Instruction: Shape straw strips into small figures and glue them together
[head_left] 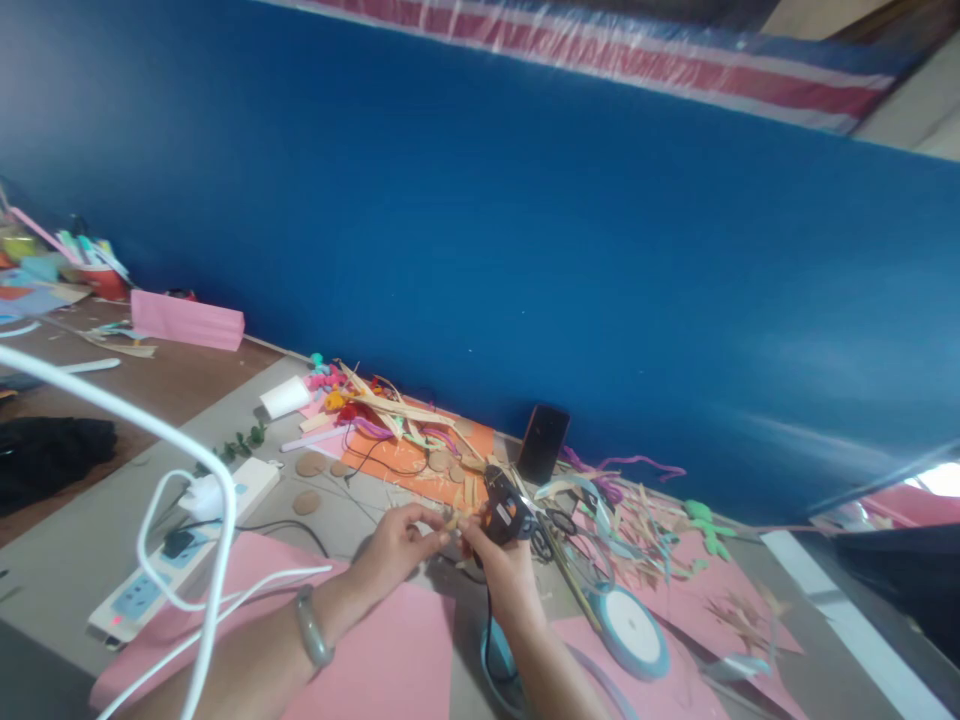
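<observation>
My left hand (401, 548), with a pale green bangle (313, 628) on its wrist, is closed in a pinch on a small tan strip (451, 522). Fingertips of my right hand (504, 570) meet the left ones at this strip. A black hot glue gun (506, 508) with orange marks sits in my right hand, its handle mostly hidden by the fingers. Its dark cord hangs below the hand. Scissors (540, 535) lie just beyond, and pink paper (375, 650) spreads under my forearms.
A phone (543, 443) leans against the blue partition (480, 230). Craft scraps (397, 410) are heaped behind my hands. A ribbon spool (630, 630) lies at right. On the left are a power strip (135, 600), a white cable (217, 560) and a paper cup (285, 398).
</observation>
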